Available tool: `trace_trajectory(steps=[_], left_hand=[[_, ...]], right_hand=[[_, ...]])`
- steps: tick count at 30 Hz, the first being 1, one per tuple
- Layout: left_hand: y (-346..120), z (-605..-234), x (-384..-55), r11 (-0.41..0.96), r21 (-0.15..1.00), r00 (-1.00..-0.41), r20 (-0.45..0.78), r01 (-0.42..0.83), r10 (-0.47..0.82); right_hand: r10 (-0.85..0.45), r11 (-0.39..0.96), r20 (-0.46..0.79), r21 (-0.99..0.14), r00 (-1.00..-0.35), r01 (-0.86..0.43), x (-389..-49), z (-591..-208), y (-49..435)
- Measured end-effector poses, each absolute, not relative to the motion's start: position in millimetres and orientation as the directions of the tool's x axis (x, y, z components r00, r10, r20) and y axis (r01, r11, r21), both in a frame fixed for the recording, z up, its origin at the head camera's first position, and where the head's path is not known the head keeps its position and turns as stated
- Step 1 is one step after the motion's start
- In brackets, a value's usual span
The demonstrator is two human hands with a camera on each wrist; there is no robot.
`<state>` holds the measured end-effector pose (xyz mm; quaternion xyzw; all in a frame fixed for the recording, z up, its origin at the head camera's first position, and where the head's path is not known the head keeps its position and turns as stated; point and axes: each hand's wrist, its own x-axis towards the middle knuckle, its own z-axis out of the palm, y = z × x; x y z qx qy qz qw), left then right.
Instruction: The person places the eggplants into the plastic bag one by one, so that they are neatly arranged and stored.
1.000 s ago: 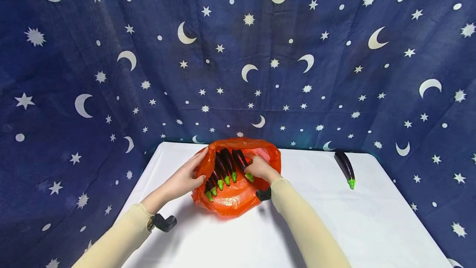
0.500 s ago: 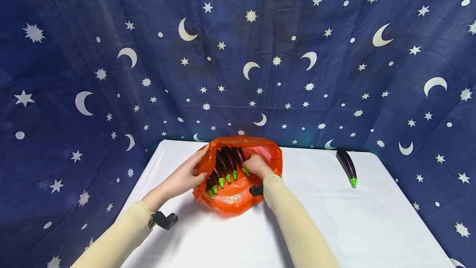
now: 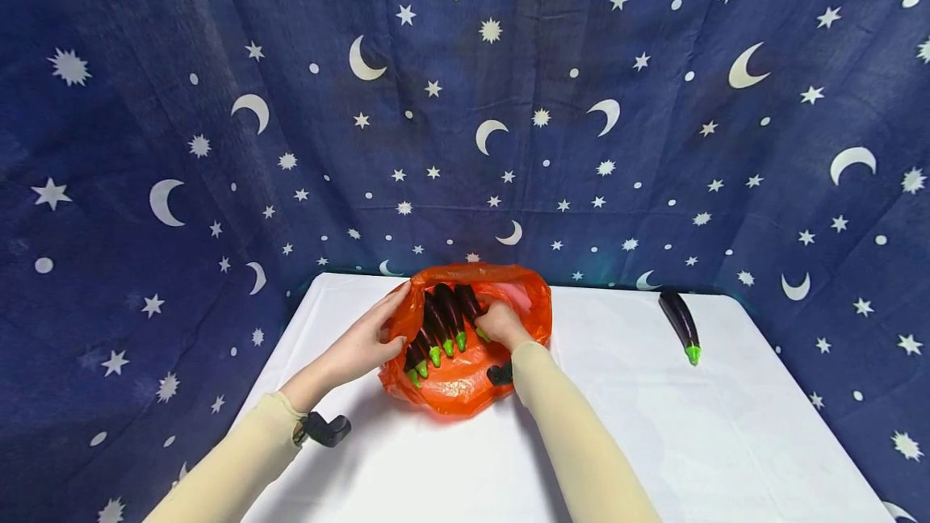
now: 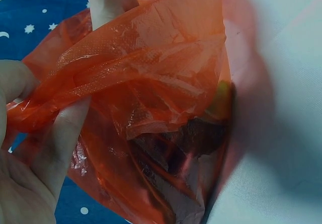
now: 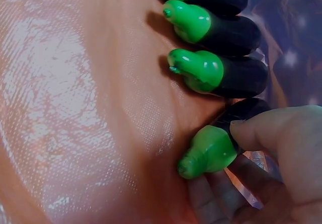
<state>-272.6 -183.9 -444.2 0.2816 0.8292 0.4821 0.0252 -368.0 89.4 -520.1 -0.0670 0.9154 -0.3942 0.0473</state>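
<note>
An orange plastic bag [image 3: 454, 400] lies on the table with its mouth facing me. Several dark purple eggplants [image 3: 449, 315] with green stem ends lie side by side inside it. My left hand [image 3: 362, 348] holds the bag's left rim, and in the left wrist view the film [image 4: 151, 63] is gathered between the fingers and thumb. Reaching through the mouth, my right hand [image 3: 503, 323] grips the rightmost eggplant [image 5: 214, 151] close to its green cap. That eggplant's far end leans toward the row, and my fingers partly cover it.
One more eggplant [image 3: 680, 327] lies apart on the white-covered table [image 3: 603, 394], toward the back right. Behind the table hangs a dark blue curtain [image 3: 443, 144] with moons and stars. A black strap-like piece [image 3: 324, 429] sits at my left wrist.
My right hand has moved slightly left inside the bag, bringing the gripped eggplant closer to the others. My left hand stays at the rim.
</note>
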Motion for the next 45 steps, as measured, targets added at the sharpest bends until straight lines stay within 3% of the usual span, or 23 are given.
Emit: trace_trajectory(steps=[12,24,45], left_hand=[[-179,-441,-272,0.346,0.827,-0.831,0.234,0.443,0.505],[-179,-441,-272,0.384,0.801,-0.835,0.241,0.459,0.494],[-178,-442,-270,0.402,0.78,-0.828,0.25,0.479,0.502]], right_hand=[[-0.196,0.612,0.013,-0.779,-0.98,-0.133,-360,-513,100],[-0.202,0.651,0.025,-0.743,-0.979,-0.153,-355,-508,105],[-0.339,0.522,0.099,-0.808,-0.936,-0.274,-303,-473,136]])
